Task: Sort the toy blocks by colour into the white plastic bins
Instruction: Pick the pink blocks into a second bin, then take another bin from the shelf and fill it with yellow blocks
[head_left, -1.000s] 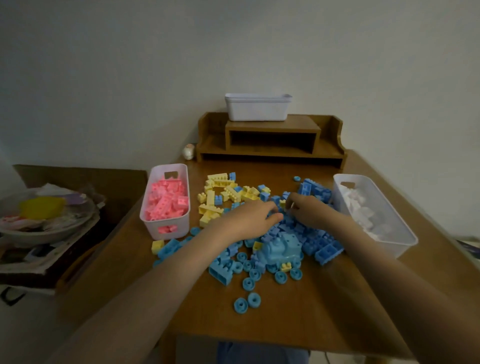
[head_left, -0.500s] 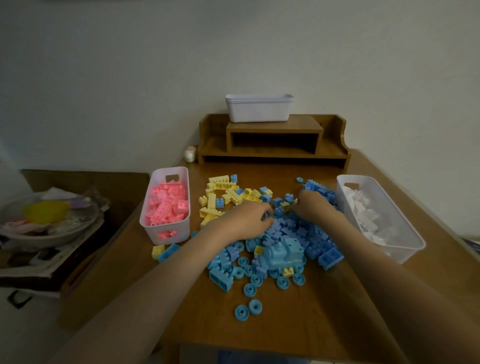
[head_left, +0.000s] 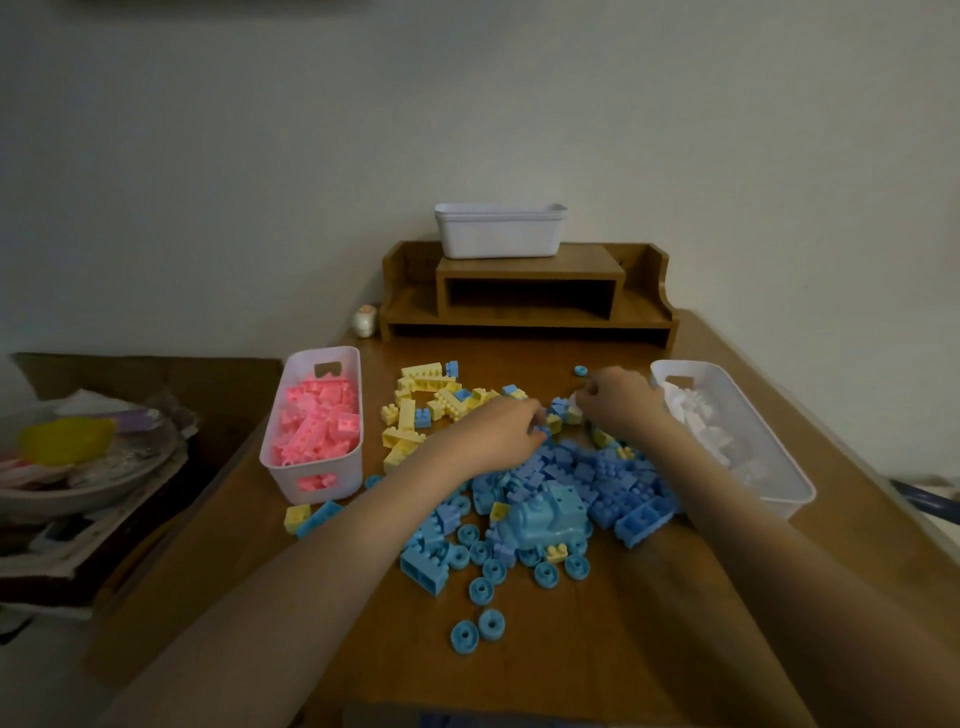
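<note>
Left fingers (head_left: 527, 422) pinch a blue block (head_left: 544, 431); right fingers (head_left: 589, 399) curl, grip unclear. Yellow blocks (head_left: 555, 424) could ride along, missorted.

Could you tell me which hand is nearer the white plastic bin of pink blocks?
Left. The left hand lies right of the white plastic bin of pink blocks; the right hand farther right.

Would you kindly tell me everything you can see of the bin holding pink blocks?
The bin is a white, translucent plastic tub, oblong with rounded corners and a handle slot in each end wall. It stands upright on the table's left side, about half full of pink blocks.
</note>
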